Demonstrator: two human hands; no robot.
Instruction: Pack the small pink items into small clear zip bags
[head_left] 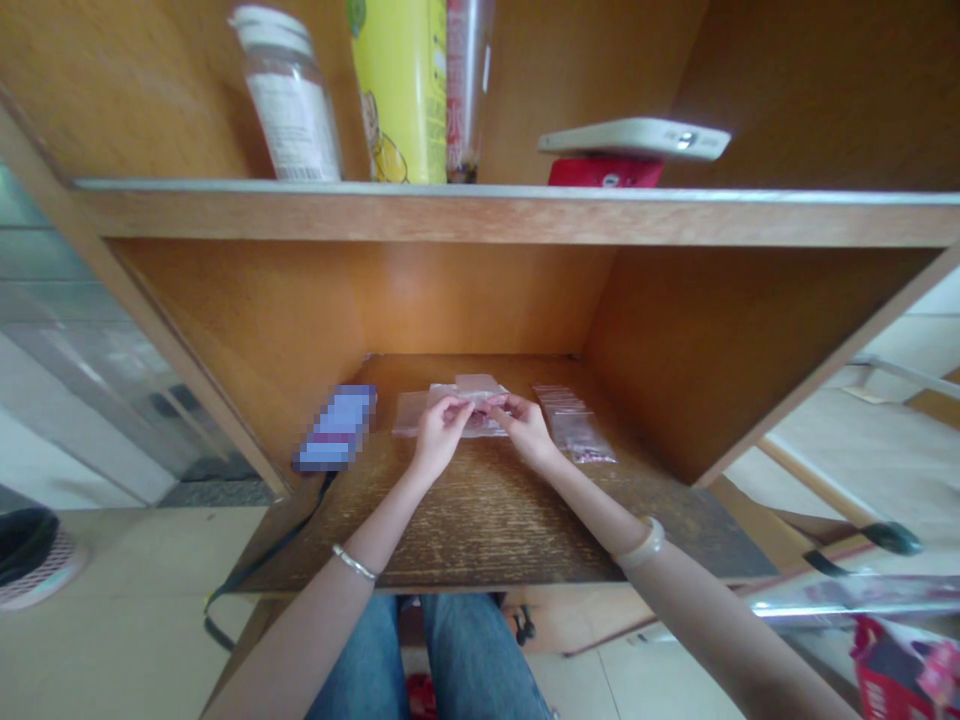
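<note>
Over the middle of the desk, my left hand [442, 432] is closed, thumb and fingers pinching the upper edge of a small clear plastic bag [484, 428]. Facing it, my right hand [526, 430] is also closed in a pinch on the same bag. Small dark pinkish bits show low in the bag, too small to name. Behind the hands lies a pale pinkish flat piece [478, 382]. More flat clear plastic [408, 414] rests just left of my left hand. To the right of my right hand, several clear bags [577, 425] lie overlapped in a row, with similar bits in the nearest.
A phone [335, 428], its screen blurred out, leans at the left with a black strap [277, 530] hanging off the desk [480, 530]. The shelf above [510, 215] holds a white-lidded jar [289, 110], a yellow container [405, 90] and a white device [637, 137] on a red box [604, 173].
</note>
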